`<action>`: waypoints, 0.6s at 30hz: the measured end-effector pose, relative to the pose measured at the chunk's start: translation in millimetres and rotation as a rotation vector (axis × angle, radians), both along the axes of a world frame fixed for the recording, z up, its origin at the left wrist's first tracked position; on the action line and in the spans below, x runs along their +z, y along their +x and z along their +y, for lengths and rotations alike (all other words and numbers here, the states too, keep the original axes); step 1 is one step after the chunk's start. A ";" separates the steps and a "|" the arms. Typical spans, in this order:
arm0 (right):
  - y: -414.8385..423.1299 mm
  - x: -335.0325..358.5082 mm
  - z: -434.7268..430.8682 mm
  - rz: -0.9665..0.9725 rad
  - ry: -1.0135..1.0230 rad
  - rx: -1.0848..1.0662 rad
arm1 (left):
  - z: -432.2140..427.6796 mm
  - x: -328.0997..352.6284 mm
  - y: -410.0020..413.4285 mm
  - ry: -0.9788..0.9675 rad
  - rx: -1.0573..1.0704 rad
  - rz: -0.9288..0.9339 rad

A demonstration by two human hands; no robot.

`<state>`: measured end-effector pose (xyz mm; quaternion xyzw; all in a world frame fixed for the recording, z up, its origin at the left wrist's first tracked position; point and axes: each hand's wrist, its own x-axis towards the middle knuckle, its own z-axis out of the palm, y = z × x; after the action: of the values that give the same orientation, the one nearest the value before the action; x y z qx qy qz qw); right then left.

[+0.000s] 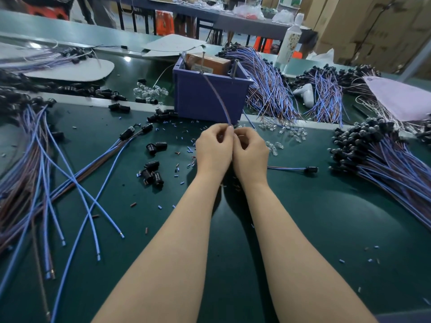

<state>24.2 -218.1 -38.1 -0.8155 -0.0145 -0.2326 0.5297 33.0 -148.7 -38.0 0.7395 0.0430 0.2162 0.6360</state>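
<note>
My left hand (214, 150) and my right hand (250, 152) meet knuckle to knuckle over the middle of the green table (303, 217). Both sets of fingers are curled around the near end of a thin blue and brown wire pair (218, 96). The wire rises from my fingertips and arcs away up to the purple bin (205, 96). Whatever sits at the wire's end is hidden inside my fingers.
Loose blue and brown wires (77, 183) fan across the left. Black sockets (151, 174) and tiny wire scraps lie left of my hands. A pile of socketed wires (377, 150) lies right, small clear bulbs (275, 145) near my right hand, more bundles (268, 87) behind the bin.
</note>
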 end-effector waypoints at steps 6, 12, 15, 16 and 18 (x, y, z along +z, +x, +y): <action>-0.3 1.1 2.5 0.019 0.048 0.039 | 2.9 0.4 0.4 -0.040 0.007 -0.018; 0.5 2.5 6.1 -0.009 0.075 -0.034 | -1.8 1.7 -0.3 -0.047 0.013 -0.060; -1.2 3.6 8.6 -0.006 0.097 -0.017 | -0.9 1.7 -0.1 -0.057 0.018 -0.063; -1.7 3.6 9.1 -0.001 0.080 -0.006 | 0.0 2.2 -0.3 -0.071 0.021 -0.060; -2.1 2.6 9.6 -0.001 0.016 0.011 | 1.8 3.1 -0.7 -0.116 0.036 -0.054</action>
<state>22.2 -208.5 -35.5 -0.8110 -0.0174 -0.2305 0.5374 32.4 -146.9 -34.9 0.6945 0.0516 0.2448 0.6746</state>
